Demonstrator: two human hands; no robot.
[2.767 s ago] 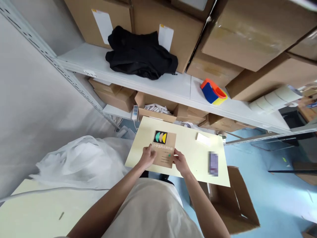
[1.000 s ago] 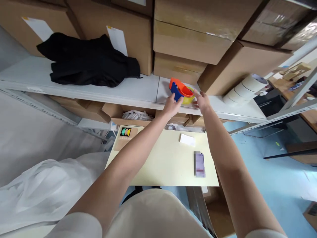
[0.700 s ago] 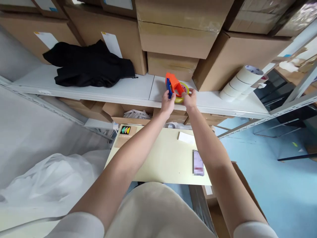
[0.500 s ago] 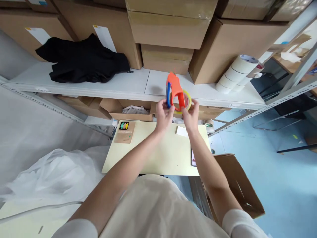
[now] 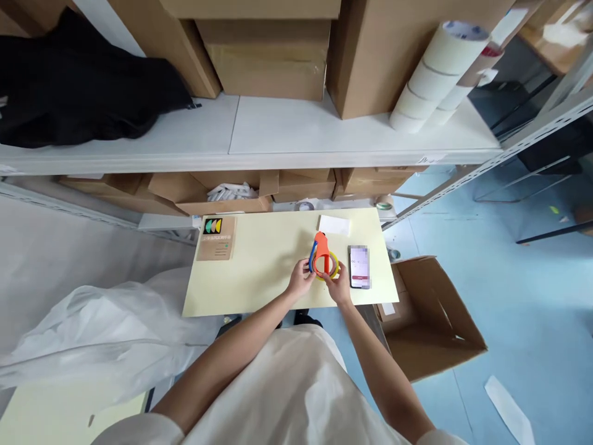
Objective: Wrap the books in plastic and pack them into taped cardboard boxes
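An orange and blue tape dispenser [image 5: 321, 245] with a yellow-edged roll of tape is held between my two hands, over the pale yellow table [image 5: 264, 278]. My left hand [image 5: 300, 278] grips its blue side with closed fingers. On the other side, my right hand [image 5: 339, 284] pinches the dispenser near the tape roll [image 5: 334, 264]. Just right of that hand lies a phone [image 5: 359, 267] with its screen lit. A white slip of paper [image 5: 334, 225] rests behind the dispenser. Toward the table's left end is a brown printed card or booklet [image 5: 216, 238].
A grey shelf [image 5: 278, 127] runs behind the table, bearing cardboard boxes [image 5: 269, 62], a black garment [image 5: 88, 86] and stacked white tape rolls [image 5: 430, 80]. Opened boxes [image 5: 222, 206] sit below it. On the floor at right stands an open carton [image 5: 430, 321]. Clear plastic sheeting [image 5: 106, 327] lies at left.
Both hands have brought the tape dispenser down and closer, from in front of the shelf edge to over the table. The view has tilted down, and the phone now shows fully.
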